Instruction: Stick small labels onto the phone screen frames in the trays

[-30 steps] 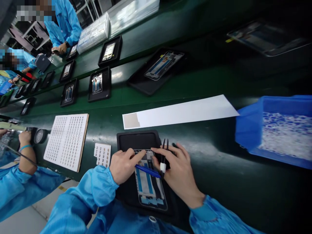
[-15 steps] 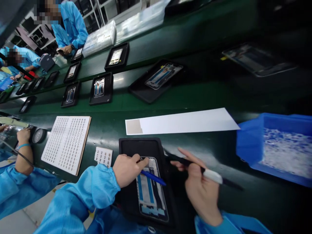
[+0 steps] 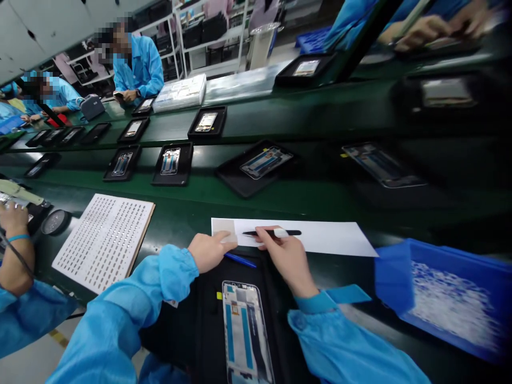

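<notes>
My left hand [image 3: 210, 252] is closed round a slim blue stick-like tool [image 3: 242, 261], its pointed end jutting out to the right. The fingertips of this hand touch the beige patch [image 3: 224, 228] at the left end of a long white paper strip [image 3: 326, 237]. Between the fingers of my right hand [image 3: 286, 256] are black tweezers [image 3: 294, 232] with a white grip, lying low over the strip. Their tips point left, close to the patch. Below my hands, a phone frame [image 3: 244, 330] with blue strips sits in a black tray [image 3: 208, 341].
A white board of small parts [image 3: 106, 240] lies at left, beside a co-worker's hand [image 3: 14, 218]. On the right stands a blue bin [image 3: 394, 277] of white scraps. Black trays with phone frames [image 3: 172, 162] line the green bench beyond. Other people work at the back.
Both hands have moved from the phone frame up to the white strip, still with the blue tool and the tweezers. The view has shifted, and the tray appears lower.
</notes>
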The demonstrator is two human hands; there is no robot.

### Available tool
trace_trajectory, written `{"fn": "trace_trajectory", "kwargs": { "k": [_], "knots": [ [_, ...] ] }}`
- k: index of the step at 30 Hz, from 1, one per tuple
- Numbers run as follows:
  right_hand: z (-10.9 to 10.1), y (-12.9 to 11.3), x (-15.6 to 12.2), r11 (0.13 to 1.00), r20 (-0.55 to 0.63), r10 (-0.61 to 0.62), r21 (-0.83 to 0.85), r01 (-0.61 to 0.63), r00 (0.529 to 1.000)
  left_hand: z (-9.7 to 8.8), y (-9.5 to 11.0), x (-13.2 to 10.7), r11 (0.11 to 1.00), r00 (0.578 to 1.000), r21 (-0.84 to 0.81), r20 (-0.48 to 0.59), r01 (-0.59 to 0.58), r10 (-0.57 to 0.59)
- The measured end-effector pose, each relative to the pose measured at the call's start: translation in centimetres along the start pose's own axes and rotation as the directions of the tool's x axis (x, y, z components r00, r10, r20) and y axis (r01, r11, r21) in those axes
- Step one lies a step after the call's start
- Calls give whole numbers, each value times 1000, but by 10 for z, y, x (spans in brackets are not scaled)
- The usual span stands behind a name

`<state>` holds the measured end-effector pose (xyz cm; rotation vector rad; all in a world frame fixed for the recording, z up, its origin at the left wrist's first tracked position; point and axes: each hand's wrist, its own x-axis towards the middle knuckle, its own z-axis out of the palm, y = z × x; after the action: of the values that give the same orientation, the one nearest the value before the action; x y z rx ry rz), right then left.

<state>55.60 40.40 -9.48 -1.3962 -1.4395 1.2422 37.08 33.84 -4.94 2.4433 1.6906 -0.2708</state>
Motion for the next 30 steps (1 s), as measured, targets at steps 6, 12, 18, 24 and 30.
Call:
{"fn": "trace_trajectory", "kwargs": {
  "k": [6,12,18,24,30],
  "knots": [
    [11,4,1,999,-42,-5,-43,3,999,4,1,4,1000,1000,12,24,-5,5],
    [11,3,-6,994,-32,-3,-109,0,999,3,0,5,1000,1000,1,20,-12,12],
    [14,4,2,992,-72,46,121,-37,996,3,1,5,1000,999,-12,38,2,-1],
    [-13,8,-37,955,-177,59,297,-4,982,-4,-4,0,981,997,-178,10,75,-74],
    [-28,15,-101,994,-80,72,82,-66,994,-3,14,-15,778,979,-611,-25,146,-204]
  ]
}}
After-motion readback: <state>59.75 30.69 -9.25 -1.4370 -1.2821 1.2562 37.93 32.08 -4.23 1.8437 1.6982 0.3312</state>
